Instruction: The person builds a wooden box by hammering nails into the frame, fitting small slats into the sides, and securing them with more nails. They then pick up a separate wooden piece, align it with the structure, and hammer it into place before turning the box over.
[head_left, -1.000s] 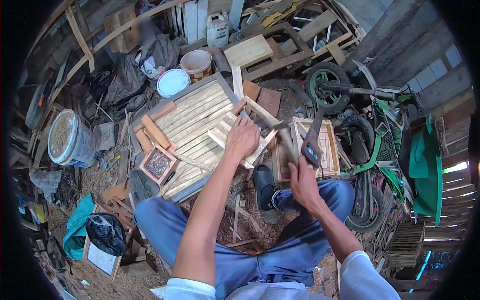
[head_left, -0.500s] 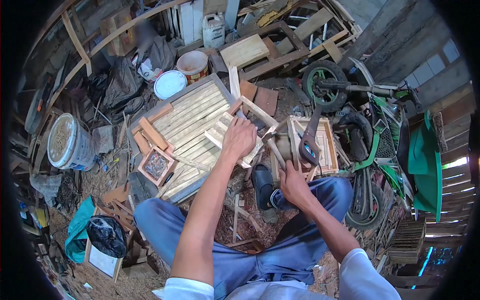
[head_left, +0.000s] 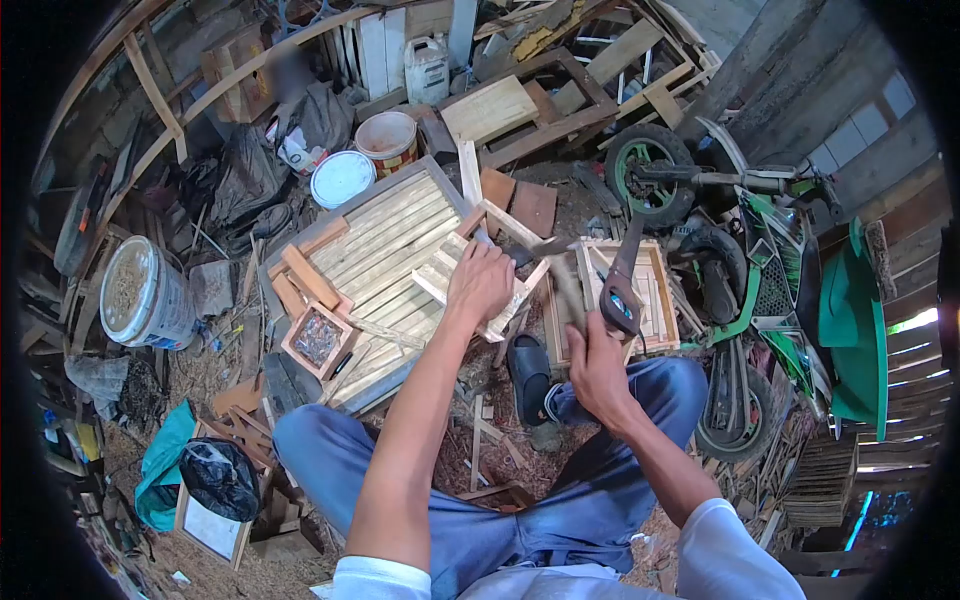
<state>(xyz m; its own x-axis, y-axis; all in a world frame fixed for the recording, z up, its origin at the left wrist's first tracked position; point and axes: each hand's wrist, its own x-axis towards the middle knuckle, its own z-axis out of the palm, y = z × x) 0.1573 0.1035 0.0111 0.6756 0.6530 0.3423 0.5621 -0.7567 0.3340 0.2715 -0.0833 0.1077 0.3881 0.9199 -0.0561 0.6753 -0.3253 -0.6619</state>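
My left hand (head_left: 481, 282) is closed on a small slatted wooden frame (head_left: 515, 228), which rests on the near right part of a large slatted panel (head_left: 395, 235). In my right hand (head_left: 600, 370) is the handle of a hammer (head_left: 566, 285), blurred by motion, its head close to the frame's right corner. A handsaw (head_left: 621, 290) lies over a wooden box (head_left: 655, 300) just beyond my right hand. On the panel's left side sit loose wooden blocks (head_left: 311, 276) and a small box of nails (head_left: 317, 341).
A motorbike (head_left: 745, 270) lies at the right beside a green plastic piece (head_left: 853, 340). Buckets (head_left: 150, 295) stand at the left, with a white lid (head_left: 343, 180) behind the panel. A dark sandal (head_left: 529, 375) is near my knees, among wood scraps.
The hammer dropped back toward the box, then swung up toward the frame again. My right hand shifted left and then back right. My left hand stays on the frame.
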